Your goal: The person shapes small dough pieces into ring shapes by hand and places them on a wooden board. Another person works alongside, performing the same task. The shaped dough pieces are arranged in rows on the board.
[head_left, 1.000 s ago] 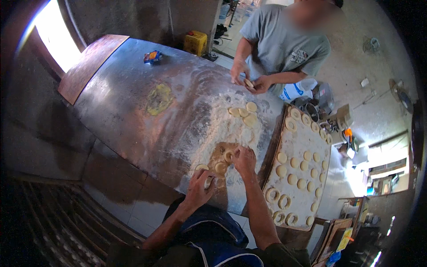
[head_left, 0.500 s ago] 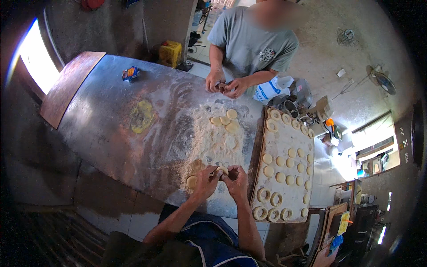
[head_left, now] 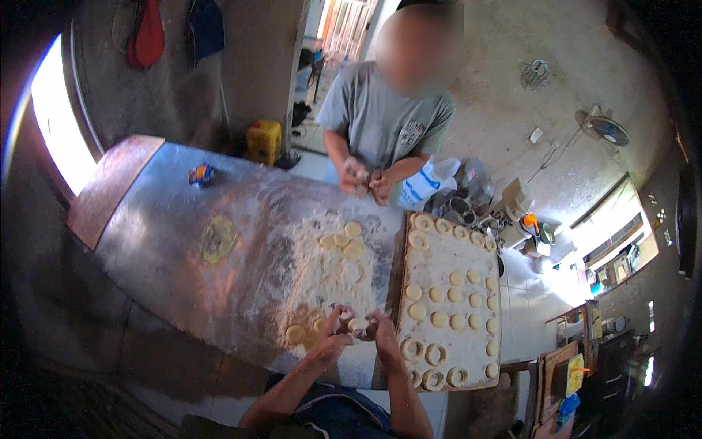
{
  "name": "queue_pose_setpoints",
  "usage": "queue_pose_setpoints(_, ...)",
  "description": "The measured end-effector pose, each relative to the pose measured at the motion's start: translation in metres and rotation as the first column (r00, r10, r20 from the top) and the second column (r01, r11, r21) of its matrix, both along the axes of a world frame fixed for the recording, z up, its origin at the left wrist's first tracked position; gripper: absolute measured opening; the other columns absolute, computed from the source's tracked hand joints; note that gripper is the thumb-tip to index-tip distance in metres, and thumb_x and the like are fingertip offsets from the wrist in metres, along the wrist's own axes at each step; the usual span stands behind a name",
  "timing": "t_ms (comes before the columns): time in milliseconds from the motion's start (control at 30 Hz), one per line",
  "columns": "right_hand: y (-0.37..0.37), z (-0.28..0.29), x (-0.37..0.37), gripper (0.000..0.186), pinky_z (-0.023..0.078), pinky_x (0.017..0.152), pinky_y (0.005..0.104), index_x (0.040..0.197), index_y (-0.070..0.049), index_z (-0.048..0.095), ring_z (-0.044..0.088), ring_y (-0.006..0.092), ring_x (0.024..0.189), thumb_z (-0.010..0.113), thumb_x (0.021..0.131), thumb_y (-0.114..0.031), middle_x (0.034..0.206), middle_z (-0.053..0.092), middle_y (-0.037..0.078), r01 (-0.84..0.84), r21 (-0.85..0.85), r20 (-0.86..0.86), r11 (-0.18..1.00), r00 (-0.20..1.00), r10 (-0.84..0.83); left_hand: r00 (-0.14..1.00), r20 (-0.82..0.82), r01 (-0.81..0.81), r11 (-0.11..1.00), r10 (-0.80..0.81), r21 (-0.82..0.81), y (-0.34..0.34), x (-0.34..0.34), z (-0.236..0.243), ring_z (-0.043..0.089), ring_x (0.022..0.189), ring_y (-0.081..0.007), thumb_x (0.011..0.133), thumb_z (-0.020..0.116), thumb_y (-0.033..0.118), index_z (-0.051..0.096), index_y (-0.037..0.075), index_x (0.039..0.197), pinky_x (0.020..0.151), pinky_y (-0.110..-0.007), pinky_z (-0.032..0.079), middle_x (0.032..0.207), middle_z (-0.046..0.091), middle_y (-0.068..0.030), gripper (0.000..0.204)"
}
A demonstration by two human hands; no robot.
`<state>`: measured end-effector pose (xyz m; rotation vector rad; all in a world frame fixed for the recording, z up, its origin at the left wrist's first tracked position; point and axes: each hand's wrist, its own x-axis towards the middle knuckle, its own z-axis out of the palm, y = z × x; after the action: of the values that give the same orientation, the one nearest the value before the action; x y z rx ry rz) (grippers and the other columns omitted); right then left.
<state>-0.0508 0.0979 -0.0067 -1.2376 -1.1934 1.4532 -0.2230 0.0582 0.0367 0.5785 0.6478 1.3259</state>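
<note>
Between my two hands is a small pale round of dough (head_left: 357,324), held over the near end of the floured patch. My left hand (head_left: 335,333) is closed on its left side, and my right hand (head_left: 382,335) grips it from the right. Just left of my left hand, a dough round (head_left: 295,335) lies on the flour, with a second dough piece (head_left: 319,325) closer to my fingers. Farther up the loose flour (head_left: 325,282) sits a small group of dough rounds (head_left: 353,251).
On the right, a floured board (head_left: 457,340) bears dough rings and flat rounds in rows. Across the metal table (head_left: 161,241) stands a person in a grey shirt (head_left: 384,117), hands together. A small blue packet (head_left: 199,175) and a yellowish smear (head_left: 219,239) are at left.
The view has tilted up, so the table sits lower in the picture. My hands have spread slightly around the dough round. A second dough piece now shows beside my left hand.
</note>
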Motion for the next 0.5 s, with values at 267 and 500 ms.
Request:
queue_pose_setpoints(267,0.000,0.041,0.052,0.052,0.045,0.063,0.0392,0.076,0.003,0.060,0.060,0.0246,0.069,0.042,0.101,-0.038,0.078,0.065,0.011,-0.050,0.082,0.219,0.995,0.975,0.031,0.694,-0.633,-0.010,0.883,0.344,0.470,0.038,0.085,-0.066,0.057,0.074,-0.0170,0.099,0.044,0.038,0.047,0.008,0.100,0.065,-0.034,0.050,0.084,0.051,-0.0048,0.031)
queue_pose_setpoints(500,-0.022,0.003,0.121,0.044,0.042,0.055,0.0428,0.083,0.004,0.057,0.057,0.0281,0.062,0.048,0.102,-0.034,0.074,0.061,0.018,-0.041,0.614,0.474,0.789,0.818,-0.326,0.985,-0.106,-0.131,0.989,0.137,0.062,0.033,0.167,-0.083,0.063,0.081,-0.0176,0.099,0.048,0.035,0.058,0.007,0.110,0.068,-0.031,0.053,0.095,0.062,-0.0076,0.032)
